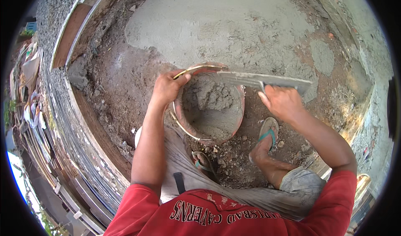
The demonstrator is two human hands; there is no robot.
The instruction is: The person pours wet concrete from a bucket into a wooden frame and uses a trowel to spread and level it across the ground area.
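The bucket (209, 104) sits on the dirt ground (121, 81) right between the two hands, just ahead of the person's sandalled feet. The left hand (167, 87) is clenched over the bucket's near-left rim, gripping the thin wire handle (196, 68) where it arcs over the edge. The right hand (282, 102) is closed around the grip of a plastering trowel (263, 80), whose long flat blade lies across the bucket's far rim and sticks out to the right.

The bucket is round, reddish and crusted with dried grey splashes; inside it lies a lumpy, wet-looking heap of grey mortar (211, 100). The trowel blade is a narrow grey rectangle, smeared with the same stuff. Beyond the bucket spreads a smooth patch of levelled grey cement (217, 22), bordered by crumbly brown earth and small stones.

Both forearms reach forward from a red shirt, the left almost straight, the right bent at the elbow and angled inward.
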